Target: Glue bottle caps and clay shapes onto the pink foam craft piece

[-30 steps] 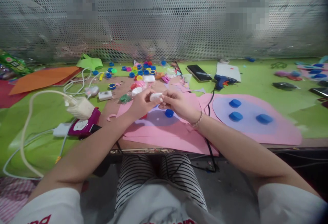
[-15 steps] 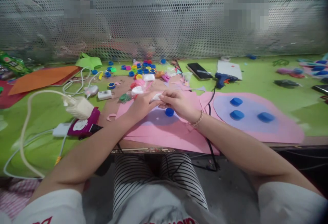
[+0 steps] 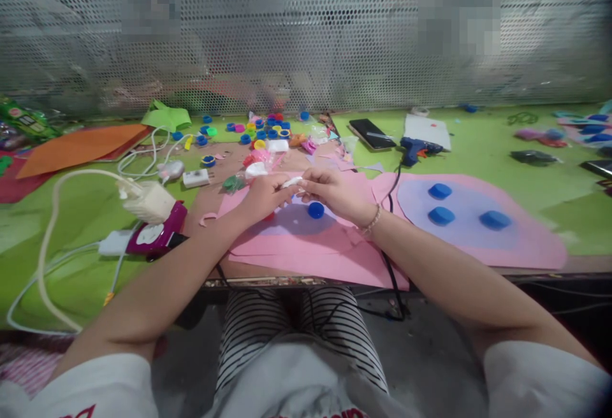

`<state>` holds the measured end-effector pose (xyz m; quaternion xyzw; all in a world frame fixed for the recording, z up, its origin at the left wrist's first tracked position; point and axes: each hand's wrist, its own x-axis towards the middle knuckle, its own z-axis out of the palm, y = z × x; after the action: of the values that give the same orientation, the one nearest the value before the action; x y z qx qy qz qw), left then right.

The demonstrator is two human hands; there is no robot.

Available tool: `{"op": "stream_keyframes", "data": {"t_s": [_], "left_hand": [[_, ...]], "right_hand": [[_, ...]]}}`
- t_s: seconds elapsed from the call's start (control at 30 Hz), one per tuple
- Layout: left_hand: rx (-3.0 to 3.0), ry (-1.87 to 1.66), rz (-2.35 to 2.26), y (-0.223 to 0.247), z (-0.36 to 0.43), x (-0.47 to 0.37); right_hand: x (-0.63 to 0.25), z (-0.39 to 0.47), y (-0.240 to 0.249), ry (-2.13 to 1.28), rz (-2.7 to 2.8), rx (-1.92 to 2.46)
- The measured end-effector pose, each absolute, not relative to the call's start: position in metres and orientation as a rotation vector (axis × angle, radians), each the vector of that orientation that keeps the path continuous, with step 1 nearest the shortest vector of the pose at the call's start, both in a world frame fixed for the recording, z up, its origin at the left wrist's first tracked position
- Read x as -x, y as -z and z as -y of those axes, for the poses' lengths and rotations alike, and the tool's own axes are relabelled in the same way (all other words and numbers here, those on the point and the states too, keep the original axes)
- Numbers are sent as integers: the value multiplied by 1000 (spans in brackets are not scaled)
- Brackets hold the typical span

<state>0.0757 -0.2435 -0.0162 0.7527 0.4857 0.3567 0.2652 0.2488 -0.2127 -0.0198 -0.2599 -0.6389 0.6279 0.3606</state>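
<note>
Between the fingertips of both hands is a small white soft piece (image 3: 292,181), perhaps clay or tissue; its kind is not clear. My left hand (image 3: 264,196) pinches its left end, and my right hand (image 3: 329,190) pinches the right end. Both hands hover over a pink paper sheet (image 3: 306,259) with a lilac paper shape (image 3: 299,223) on it. A blue bottle cap (image 3: 315,210) lies on the lilac paper just below my right fingers. Something red shows partly under my left hand.
To the right, a pink and lilac cut-out (image 3: 471,239) bears three blue caps. A blue glue gun (image 3: 421,148), its black cable and a phone (image 3: 371,134) lie behind. Loose caps (image 3: 261,132) are scattered at the back. A purple power strip (image 3: 160,230) with plugs sits left.
The white piece looks longer and thinner between my fingers. My left hand has shifted slightly, and a bit of red and blue now shows beneath it.
</note>
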Motion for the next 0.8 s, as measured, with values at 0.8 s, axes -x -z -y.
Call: {"op": "stream_keyframes", "data": {"t_s": [0.8], "left_hand": [[-1889,-1031,-1319,10,246,-77]], "right_hand": [[-247,225,10,-1158,1837,791]]}}
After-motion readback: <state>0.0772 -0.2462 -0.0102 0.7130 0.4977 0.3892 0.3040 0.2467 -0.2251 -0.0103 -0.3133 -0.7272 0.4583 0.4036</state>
